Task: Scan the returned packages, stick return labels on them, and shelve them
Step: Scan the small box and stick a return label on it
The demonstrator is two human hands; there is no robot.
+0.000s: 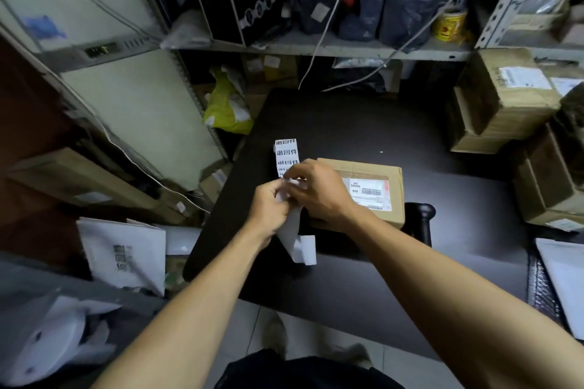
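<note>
1. A cardboard package [369,189] lies flat on the dark table [347,123], a white shipping label [369,194] with a barcode on its top face.
2. Both hands meet just beside the package's left edge, working a strip of return labels [286,156].
3. The left hand [270,202] has its fingers curled round the strip's white backing, pinching it just left of the package.
4. The right hand [317,188] reaches across the package's near-left corner – its fingertips pinch the strip at the same spot, though which layer they hold cannot be told.
5. The printed end of the strip stands up beyond the hands, off the package's far-left corner; the blank backing hangs down nearer than the package, ending in a curl on the table.
6. A black scanner [422,221] stands close beside the package's near-right corner.
7. Stacked cardboard boxes [502,98] sit well to the right of the package – a yellow bag [226,110] lies far beyond its left side.
</note>
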